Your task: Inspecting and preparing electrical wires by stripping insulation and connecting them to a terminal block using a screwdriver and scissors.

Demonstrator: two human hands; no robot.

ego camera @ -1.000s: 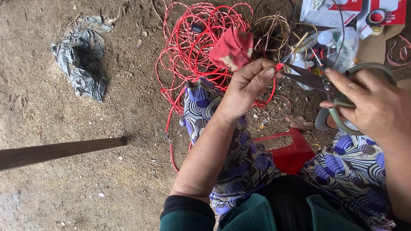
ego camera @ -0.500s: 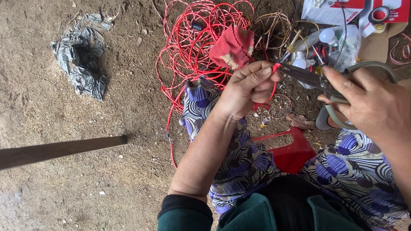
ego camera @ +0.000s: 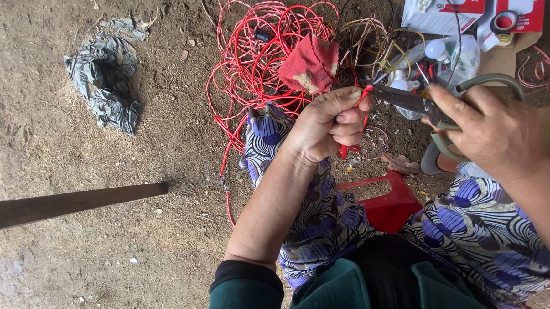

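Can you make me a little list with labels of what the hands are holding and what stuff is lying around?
left hand: closed around a red wire, holding its end up
right hand: grips pliers, whose tip meets the wire end
wire pile: tangled red wire coil on the dirt ground
on the pile: red cloth
top right: boxes, a tape roll, a clear bag of bulbs
left: crumpled grey plastic bag, a dark wooden bar
under the person: red plastic stool

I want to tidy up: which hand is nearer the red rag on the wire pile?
Left. The left hand sits just below the red rag, pinching a red wire. The right hand, holding pliers, is farther off to the rag's right.
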